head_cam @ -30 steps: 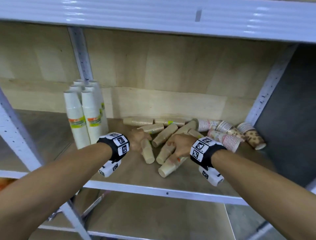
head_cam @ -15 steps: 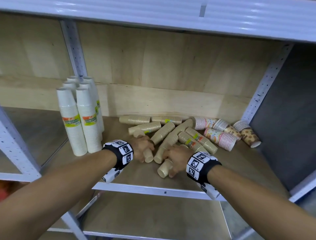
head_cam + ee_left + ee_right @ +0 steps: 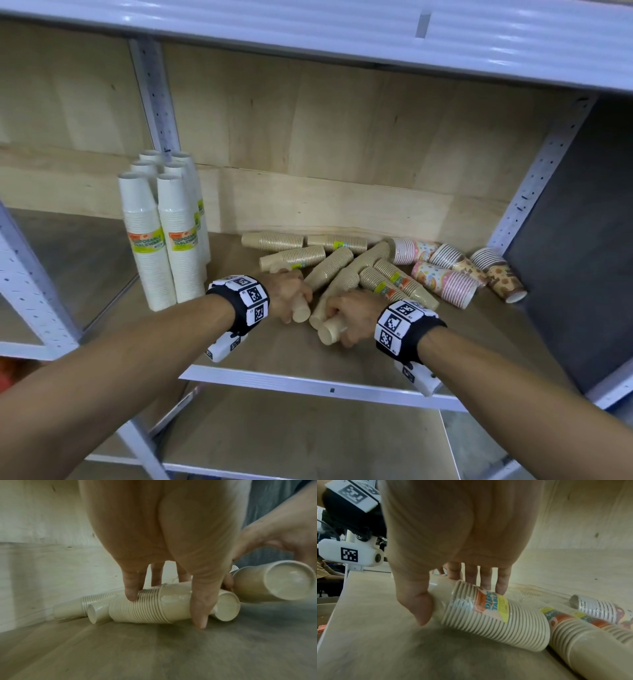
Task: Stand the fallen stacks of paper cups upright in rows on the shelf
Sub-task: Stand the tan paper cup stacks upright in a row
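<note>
While six white cup stacks (image 3: pixel 161 236) stand upright at the left of the shelf (image 3: pixel 322 383), their green-and-orange bands reading "DISPOSABLE TABLEWARE", bare board lies open before them. Just right, the left hand (image 3: pixel 287 294) curls round a fallen tan stack (image 3: pixel 164 604) lying on the board; the right hand (image 3: pixel 349 311) grips another labelled tan stack (image 3: pixel 493 616) near the front edge. Patterned stacks (image 3: pixel 455 274) lie toppled beyond, toward the right upright.

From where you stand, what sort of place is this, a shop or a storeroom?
Probably a storeroom or shop stockroom, though I can't be sure. The signs: a metal rack with wooden shelves, sleeved white cup stacks standing in rows, and a heap of brown cup stacks still lying on the shelf.
</note>
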Demonstrator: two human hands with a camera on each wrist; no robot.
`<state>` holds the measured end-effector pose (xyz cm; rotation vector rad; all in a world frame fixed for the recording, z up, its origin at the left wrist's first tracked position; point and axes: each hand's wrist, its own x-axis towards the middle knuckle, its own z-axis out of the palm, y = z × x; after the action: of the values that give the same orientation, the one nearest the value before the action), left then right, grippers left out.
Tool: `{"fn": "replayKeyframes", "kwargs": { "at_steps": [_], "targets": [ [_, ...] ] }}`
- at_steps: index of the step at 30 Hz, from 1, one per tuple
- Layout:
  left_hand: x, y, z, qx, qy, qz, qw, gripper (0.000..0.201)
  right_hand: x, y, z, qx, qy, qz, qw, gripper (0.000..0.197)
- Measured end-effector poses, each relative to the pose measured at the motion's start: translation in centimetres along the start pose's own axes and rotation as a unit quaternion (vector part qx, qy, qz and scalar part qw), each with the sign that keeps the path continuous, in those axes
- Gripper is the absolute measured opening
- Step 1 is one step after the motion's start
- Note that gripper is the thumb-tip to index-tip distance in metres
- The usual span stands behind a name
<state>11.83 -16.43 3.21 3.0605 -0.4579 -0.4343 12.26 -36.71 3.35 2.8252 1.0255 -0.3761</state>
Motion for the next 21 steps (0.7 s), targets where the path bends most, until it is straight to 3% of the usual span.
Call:
{"fn": "replayKeyframes", "kwargs": {
  "at_steps": [10,16,21],
  "targets": [
    [-0.1,-1.0,-3.2,-0.072,0.063,-0.014,0.995,0.043,0.1,0.8,-5.4,0.105,0.040,0.008,0.994,0.031],
    [-1.3,-2.3,-6.0,-0.089,0.095,-0.043,0.991,0.023,0.3,0.5,-9.9,0.137,0.064,0.014,0.988,0.054],
    [-2.6,-3.7,-8.4,-0.082,0.099,-0.075,0.989,0.025,1.7,0.1,-13.1,0.166,0.100,0.003,0.981,0.053]
  ]
}}
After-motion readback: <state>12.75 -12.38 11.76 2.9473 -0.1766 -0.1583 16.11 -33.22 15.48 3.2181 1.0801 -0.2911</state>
